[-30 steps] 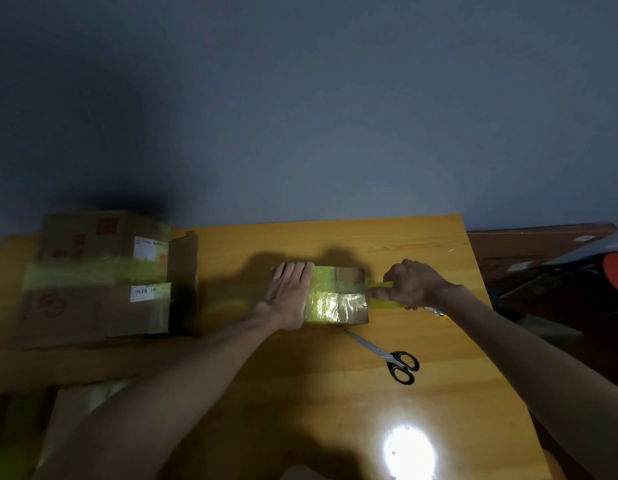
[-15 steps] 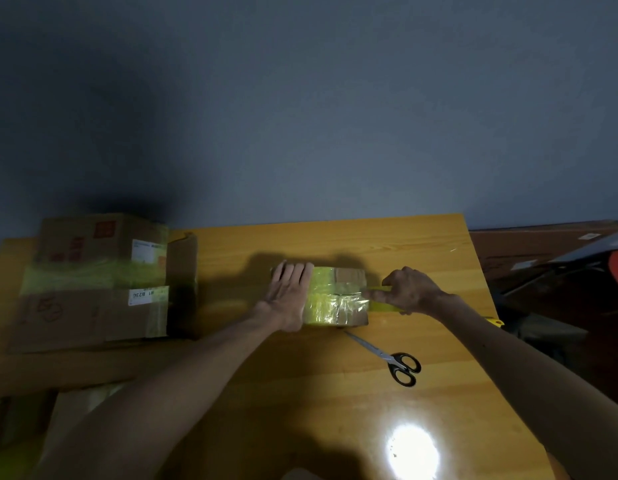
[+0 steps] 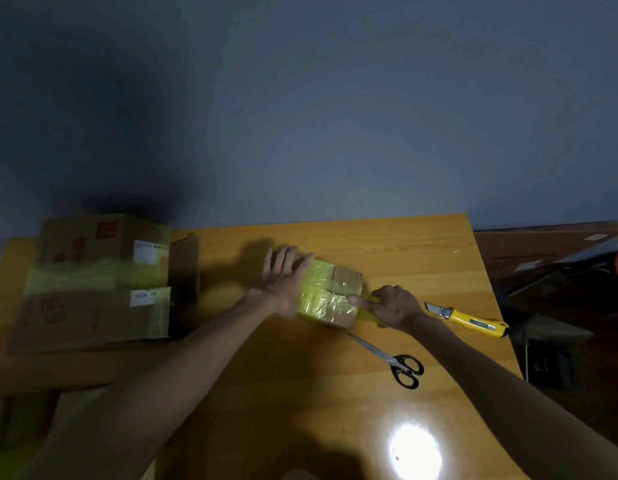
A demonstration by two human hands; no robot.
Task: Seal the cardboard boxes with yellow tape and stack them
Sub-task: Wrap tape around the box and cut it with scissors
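My left hand point(image 3: 283, 284) lies flat, fingers straight, on the small taped box point(image 3: 330, 299) at centre frame. My right hand point(image 3: 392, 306) curls round the yellow tape point(image 3: 366, 315) at the box's right edge; larger taped boxes point(image 3: 99, 282) sit at left.

At the left of the frame, a white label point(image 3: 145, 295) on the lower cardboard box point(image 3: 75, 322) carries dark characters, seen upside down and read roughly as "81 823". Red marks point(image 3: 106, 229) and a second label point(image 3: 149, 251) on the upper cardboard box point(image 3: 75, 237) are too blurred to be read.
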